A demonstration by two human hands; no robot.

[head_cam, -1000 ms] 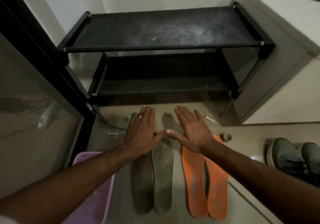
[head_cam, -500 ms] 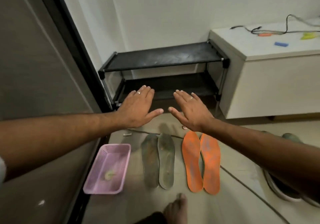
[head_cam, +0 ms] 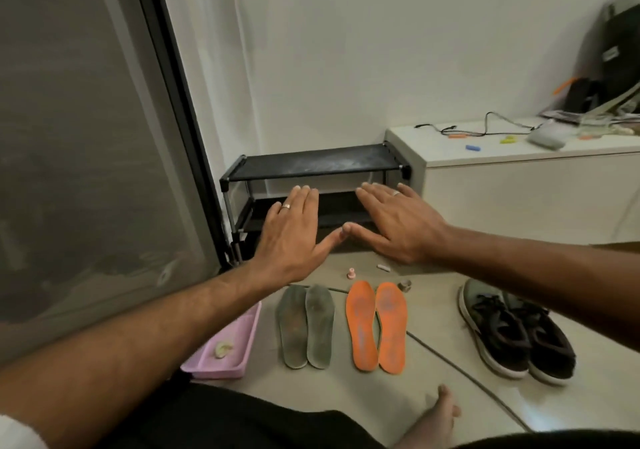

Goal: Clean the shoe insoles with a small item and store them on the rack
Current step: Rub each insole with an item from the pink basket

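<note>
Two grey-green insoles lie side by side on the floor, with two orange insoles just to their right. Behind them stands a black two-shelf rack against the wall. My left hand and my right hand are stretched out flat in the air in front of the rack, palms down, thumb tips touching. Both hands hold nothing. A pink basket left of the insoles holds a small pale item.
A pair of dark sneakers sits at the right. A white cabinet with cables and small items stands right of the rack. Small bits lie on the floor near the rack. A glass door is at the left. My bare foot is in front.
The view has pulled back and up from the rack, so the sneakers and cabinet top now show. Both hands stay flat and outstretched, thumbs meeting again.
</note>
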